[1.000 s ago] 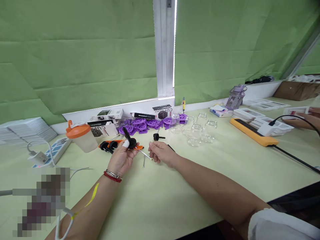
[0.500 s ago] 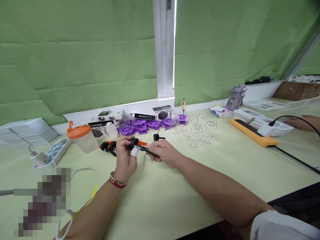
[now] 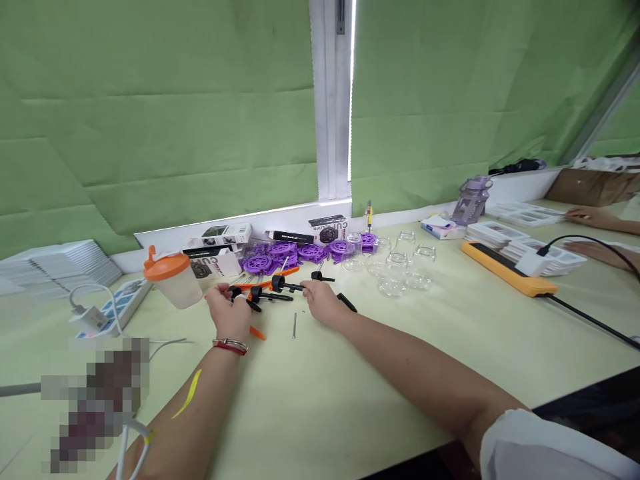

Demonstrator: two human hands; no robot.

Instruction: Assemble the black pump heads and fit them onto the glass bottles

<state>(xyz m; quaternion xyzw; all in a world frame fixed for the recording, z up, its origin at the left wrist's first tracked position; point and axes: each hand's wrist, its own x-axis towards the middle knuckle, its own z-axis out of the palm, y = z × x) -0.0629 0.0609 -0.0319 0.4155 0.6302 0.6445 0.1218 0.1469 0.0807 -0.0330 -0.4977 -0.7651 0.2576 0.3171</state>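
Observation:
My right hand (image 3: 323, 301) is closed, its fingertips pinching the end of a black rod with a round black cap (image 3: 278, 284), low over the table. My left hand (image 3: 227, 312) has its fingers curled round another black-capped rod (image 3: 254, 305), partly hidden by them. Between the hands lies a third black-capped rod (image 3: 273, 296). One more black-capped piece (image 3: 317, 275) is just beyond my right fingers. Orange strips (image 3: 287, 272) lie behind the rods, and an orange tip (image 3: 257, 333) shows beside my left wrist. A thin metal pin (image 3: 295, 325) rests between my hands; a short black piece (image 3: 347, 303) lies by my right wrist.
Purple openwork discs (image 3: 283, 251) and cup-holder boxes (image 3: 327, 230) line the back. Clear glass vessels (image 3: 397, 263) stand right of centre. An orange-lidded shaker (image 3: 175, 280) and power strip (image 3: 120, 307) are left. An orange power strip (image 3: 505, 270) and another person's hands (image 3: 593, 217) are right.
My hands have moved apart from the single capped rod they shared. My right hand has lowered it beside the others, while my left has shifted left to another rod.

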